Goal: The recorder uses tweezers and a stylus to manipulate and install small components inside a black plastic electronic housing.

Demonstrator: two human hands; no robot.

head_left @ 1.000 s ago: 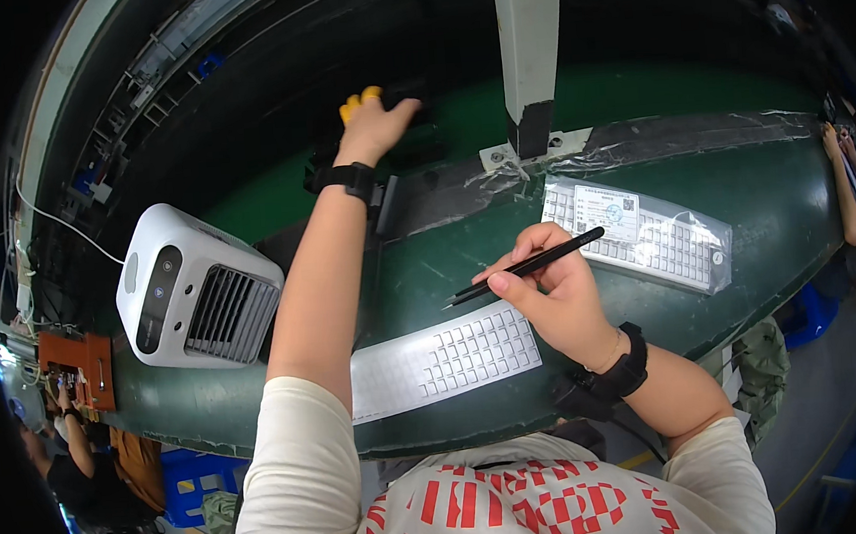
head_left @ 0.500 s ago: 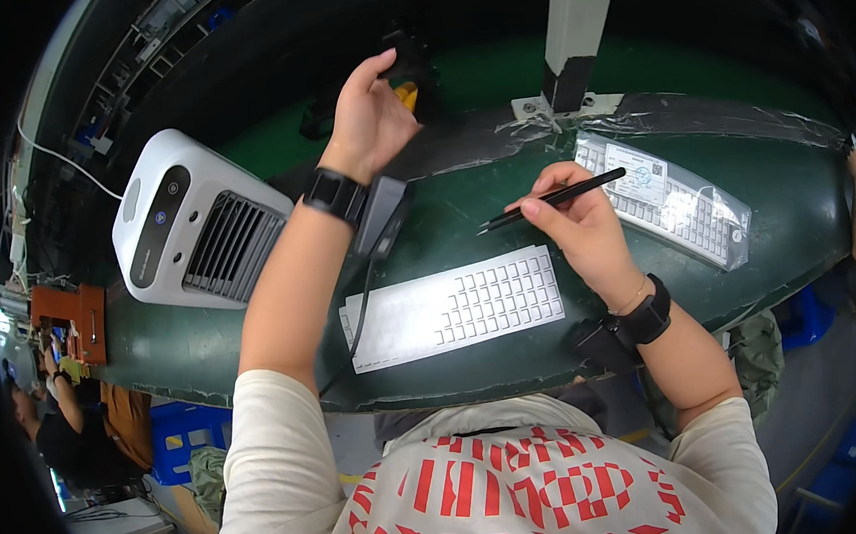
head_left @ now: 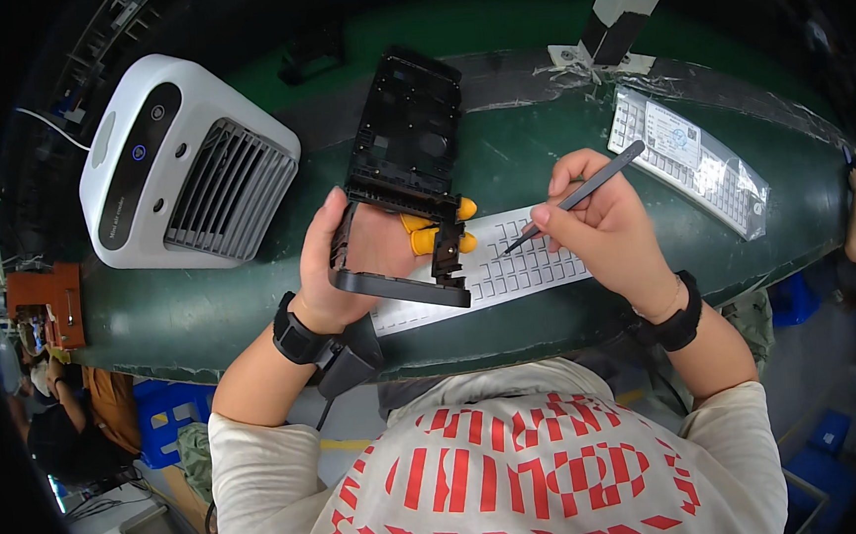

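Note:
In my left hand (head_left: 362, 252) is a black plastic housing (head_left: 406, 120) with a frame-like lower end, held tilted above the table. Yellow finger cots (head_left: 436, 240) cover some of this hand's fingertips, which show through the frame's opening. My right hand (head_left: 604, 230) pinches dark tweezers (head_left: 587, 191), their tips pointing left and down, just right of the housing. Beneath both hands lies a white sheet (head_left: 494, 287) printed with rows of small label-like boxes, partly hidden by the left hand and the housing.
A white mini air cooler (head_left: 178, 165) stands on the green table at the left. Toward the right lies a clear bag (head_left: 689, 164) with white label sheets inside. A pale post (head_left: 619, 15) rises at the table's far edge. Another dark part (head_left: 312, 52) sits beyond it.
My left hand has come back from the far side, bringing the black housing over the sheet. My right hand has shifted slightly, and the tweezers now point lower, toward the sheet.

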